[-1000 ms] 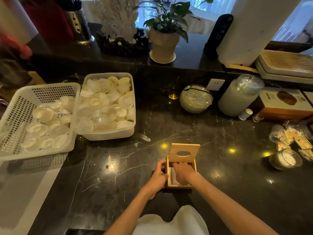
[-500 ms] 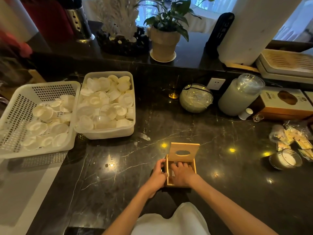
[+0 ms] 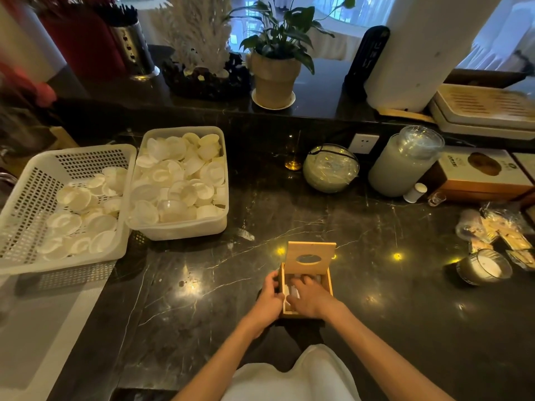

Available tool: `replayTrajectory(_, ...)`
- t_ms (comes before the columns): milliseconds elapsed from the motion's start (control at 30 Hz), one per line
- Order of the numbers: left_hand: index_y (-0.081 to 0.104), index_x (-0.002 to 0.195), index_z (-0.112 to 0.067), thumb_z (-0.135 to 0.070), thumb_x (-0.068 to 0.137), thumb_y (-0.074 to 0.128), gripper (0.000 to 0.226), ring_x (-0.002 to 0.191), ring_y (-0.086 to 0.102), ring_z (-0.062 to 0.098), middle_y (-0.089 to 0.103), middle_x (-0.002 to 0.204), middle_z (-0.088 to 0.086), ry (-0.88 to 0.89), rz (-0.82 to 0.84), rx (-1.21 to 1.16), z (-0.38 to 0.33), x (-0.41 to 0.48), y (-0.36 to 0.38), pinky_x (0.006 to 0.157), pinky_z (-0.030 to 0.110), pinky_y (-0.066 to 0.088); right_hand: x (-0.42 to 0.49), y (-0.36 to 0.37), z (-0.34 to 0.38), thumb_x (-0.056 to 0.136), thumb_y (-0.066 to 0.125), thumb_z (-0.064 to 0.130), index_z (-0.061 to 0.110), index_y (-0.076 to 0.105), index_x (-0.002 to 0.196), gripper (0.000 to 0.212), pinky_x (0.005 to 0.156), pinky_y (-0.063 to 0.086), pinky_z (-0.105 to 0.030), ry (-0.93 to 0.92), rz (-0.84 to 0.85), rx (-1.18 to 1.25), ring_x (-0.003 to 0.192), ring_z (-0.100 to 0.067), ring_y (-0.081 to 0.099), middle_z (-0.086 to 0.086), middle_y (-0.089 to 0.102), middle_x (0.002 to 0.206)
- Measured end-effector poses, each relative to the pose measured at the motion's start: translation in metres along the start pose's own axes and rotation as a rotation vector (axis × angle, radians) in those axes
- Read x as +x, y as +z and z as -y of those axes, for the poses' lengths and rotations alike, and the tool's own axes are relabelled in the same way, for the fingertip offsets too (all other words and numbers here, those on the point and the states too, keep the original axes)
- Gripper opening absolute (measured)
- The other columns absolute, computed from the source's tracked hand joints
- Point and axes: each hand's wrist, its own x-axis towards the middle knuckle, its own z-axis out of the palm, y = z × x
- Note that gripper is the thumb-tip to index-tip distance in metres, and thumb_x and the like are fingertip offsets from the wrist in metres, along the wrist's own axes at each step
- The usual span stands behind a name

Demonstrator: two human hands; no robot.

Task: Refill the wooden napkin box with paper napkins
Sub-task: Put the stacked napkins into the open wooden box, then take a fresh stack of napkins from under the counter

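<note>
The small wooden napkin box (image 3: 329,282) stands on the dark marble counter near the front edge. Its lid (image 3: 312,249), which has an oval slot, is tilted up at the far side. White paper napkins (image 3: 290,291) show inside at the left. My left hand (image 3: 269,299) grips the box's left wall, thumb on the rim. My right hand (image 3: 312,300) reaches into the box from the near side, fingers stretched out over the napkins and covering most of them.
A white perforated basket (image 3: 37,180) and a plastic tub (image 3: 179,230) of small white dishes sit at the left. A glass bowl (image 3: 330,168), a lidded jar (image 3: 404,160), a brown carton (image 3: 474,183), packets and a candle glass (image 3: 484,270) stand at the right.
My right hand has slid deeper into the box and its fingers have spread flatter over the napkins. My left hand stays on the box's left wall.
</note>
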Motion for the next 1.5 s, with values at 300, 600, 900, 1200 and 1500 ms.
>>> replayTrajectory(300, 0.040, 0.141, -0.035, -0.032, 0.101, 0.041, 0.040, 0.135, 0.040, 0.019, 0.028, 0.155, 0.002, 0.138, -0.084, 0.624, 0.003, -0.001, 0.017, 0.104, 0.030, 0.039, -0.044, 0.003, -0.041, 0.098, 0.039, 0.048, 0.031, 0.059, 0.130, 0.042, 0.091, 0.046, -0.032, 0.166, -0.432, -0.130, 0.115, -0.020, 0.045, -0.004, 0.049, 0.125)
replayTrajectory(600, 0.053, 0.135, -0.009, -0.034, 0.095, 0.039, 0.049, 0.132, 0.040, 0.042, 0.037, 0.148, 0.023, -0.207, -0.049, 1.142, -0.011, 0.038, 0.032, 0.110, 0.051, 0.037, -0.024, 0.007, -0.030, 0.099, 0.021, 0.058, 0.021, 0.056, 0.131, 0.060, 0.090, 0.044, -0.042, 0.317, -0.061, -0.120, 0.115, -0.032, 0.057, -0.013, 0.050, 0.134)
replayTrajectory(900, 0.051, 0.136, -0.027, -0.048, 0.101, 0.022, 0.050, 0.146, 0.024, 0.036, 0.029, 0.158, 0.012, -0.048, 0.032, 0.977, 0.014, 0.010, 0.025, 0.118, 0.056, 0.024, -0.042, 0.026, -0.046, 0.096, 0.015, 0.067, 0.026, 0.054, 0.137, 0.070, 0.098, 0.044, -0.041, 0.240, -0.080, 0.086, 0.121, -0.026, 0.056, -0.008, 0.050, 0.143)
replayTrajectory(1200, 0.044, 0.142, -0.037, -0.054, 0.103, 0.018, 0.050, 0.126, 0.057, 0.007, 0.063, 0.135, -0.009, 0.084, 0.174, -0.166, 0.009, -0.019, 0.013, 0.107, 0.031, 0.040, -0.074, 0.028, -0.052, 0.089, 0.016, 0.073, 0.071, 0.043, 0.110, 0.034, 0.110, 0.034, -0.037, -0.066, -0.195, 1.339, 0.126, -0.007, 0.047, 0.022, 0.052, 0.127)
replayTrajectory(1500, -0.015, 0.155, -0.031, -0.049, 0.103, 0.031, 0.072, 0.152, -0.015, 0.023, -0.015, 0.166, -0.002, 0.112, -0.029, 0.637, 0.010, -0.019, 0.029, 0.124, 0.053, 0.001, -0.063, 0.029, -0.052, 0.088, 0.002, 0.075, 0.034, -0.007, 0.155, 0.078, 0.120, 0.005, -0.057, 0.111, -0.247, 0.225, 0.152, -0.027, -0.006, 0.003, -0.004, 0.166)
